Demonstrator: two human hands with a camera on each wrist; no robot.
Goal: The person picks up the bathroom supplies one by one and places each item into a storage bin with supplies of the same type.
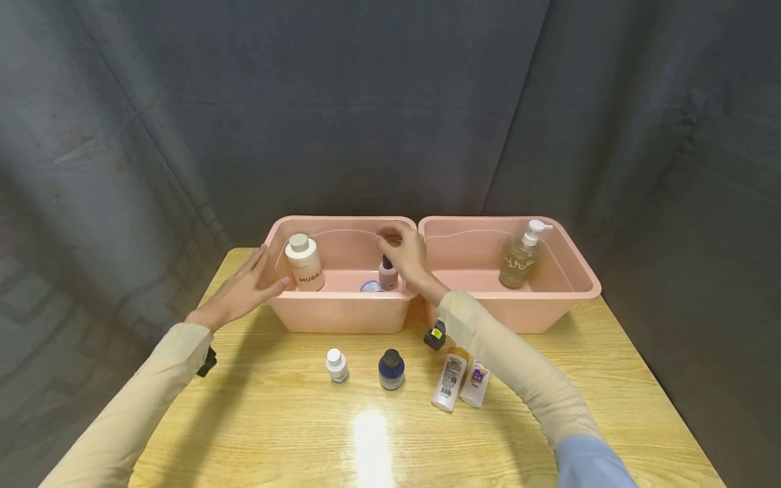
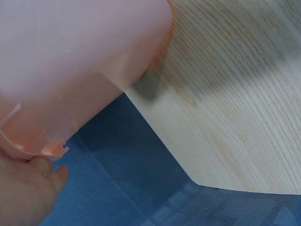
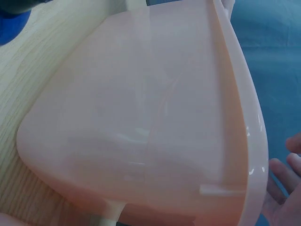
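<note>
Over the left bin (image 1: 342, 308), the right hand (image 1: 407, 256) hangs with its fingers curled down above a small pink bottle (image 1: 388, 273) with a dark cap; whether the fingertips pinch that cap or sit just clear of it, I cannot tell. The bottle stands upright on the bin floor, near the front wall, right of centre. Just beside it lies a small round bluish thing (image 1: 369, 287), too small to name. At the bin's left end stands a cream bottle (image 1: 304, 263) with a round cap, its label reading "MURR", the rest hidden.

The left hand (image 1: 241, 293) lies spread, fingers straight, against the bin's outer left wall; the left wrist view shows fingertips (image 2: 44, 165) touching the rim.

Two pink bins stand side by side, touching. The right bin (image 1: 558, 298) holds one amber pump bottle (image 1: 521, 257), its white script unreadable.

On the wooden table (image 1: 274, 434) in front: one small white bottle (image 1: 337, 366), one dark blue bottle (image 1: 391, 369), and two tubes (image 1: 462, 381) lying together, print too small to read.
</note>
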